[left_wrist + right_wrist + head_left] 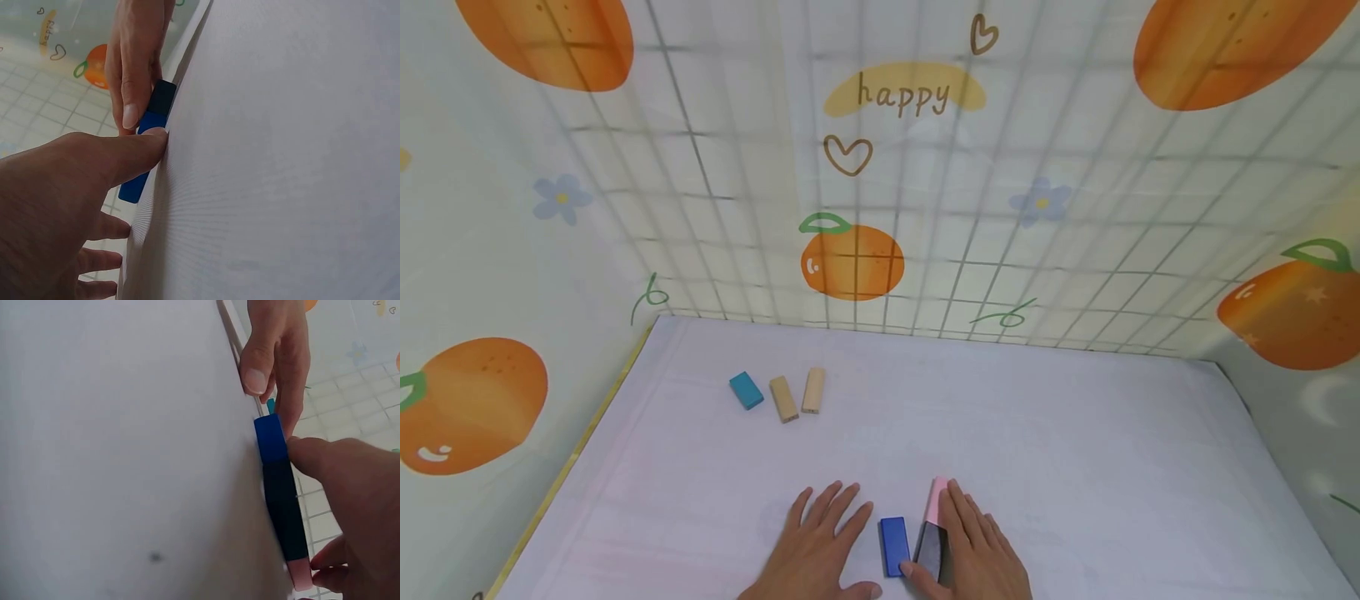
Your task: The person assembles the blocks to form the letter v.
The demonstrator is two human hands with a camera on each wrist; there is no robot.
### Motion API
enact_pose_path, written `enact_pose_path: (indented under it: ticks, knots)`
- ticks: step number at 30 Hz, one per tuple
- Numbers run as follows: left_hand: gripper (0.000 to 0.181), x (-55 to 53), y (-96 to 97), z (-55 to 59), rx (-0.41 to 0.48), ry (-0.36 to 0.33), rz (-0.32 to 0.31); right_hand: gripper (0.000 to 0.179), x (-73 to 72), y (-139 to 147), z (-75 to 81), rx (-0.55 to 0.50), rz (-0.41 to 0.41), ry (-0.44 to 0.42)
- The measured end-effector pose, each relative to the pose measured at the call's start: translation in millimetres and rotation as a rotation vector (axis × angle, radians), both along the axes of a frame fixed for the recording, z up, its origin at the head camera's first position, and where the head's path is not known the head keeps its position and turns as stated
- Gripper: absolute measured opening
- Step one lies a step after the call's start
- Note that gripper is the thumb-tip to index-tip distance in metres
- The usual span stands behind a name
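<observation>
In the head view a small blue block (895, 547) lies near the front of the white table. Just right of it lies a long piece with a pink end (936, 502) and a dark grey part (929, 550); whether this is one thing or two blocks end to end, I cannot tell. My right hand (981, 542) rests along its right side, fingers straight, partly covering it. The right thumb reaches the blue block's lower corner. Left of the block, my left hand (820, 546) spreads its fingers on the table, holding nothing.
Farther back on the left lie a teal block (747, 390) and two pale wooden blocks, one tilted (784, 399) and one more upright (813, 391). A patterned curtain (925, 275) hangs over a grid behind the table, with printed sheets on both sides.
</observation>
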State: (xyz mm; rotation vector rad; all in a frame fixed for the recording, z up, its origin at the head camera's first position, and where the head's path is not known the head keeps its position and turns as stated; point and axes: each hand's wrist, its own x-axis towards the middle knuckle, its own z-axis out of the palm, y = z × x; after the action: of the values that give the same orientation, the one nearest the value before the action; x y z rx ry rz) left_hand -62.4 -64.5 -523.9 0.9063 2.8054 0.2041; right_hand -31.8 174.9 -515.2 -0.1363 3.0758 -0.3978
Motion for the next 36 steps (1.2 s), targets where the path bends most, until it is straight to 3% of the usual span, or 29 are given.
enact_pose_path:
  ticks: [8,22,27,30,36]
  knots:
    - [0.091,-0.8,-0.4,0.7,-0.012,-0.022,0.003,0.112,2.3,-1.5,2.2,0.022,-0.002,-0.017]
    - [0.091,-0.4,-1.9,-0.8,0.015,0.007,-0.005,0.109,4.2,-1.1,-5.0,0.024,0.002,0.045]
    - [0.092,-2.1,-3.0,-0.3,0.017,-0.018,0.001,0.110,4.2,-1.3,-5.7,0.028,0.004,0.047]
    - [0.092,-3.9,-3.9,1.1,0.041,-0.044,0.014,0.111,4.1,-1.6,-5.1,0.030,0.001,0.044]
    - [0.094,-9.2,-7.6,3.1,0.100,-0.021,0.039,0.111,5.1,-1.3,-2.3,0.026,-0.001,0.019]
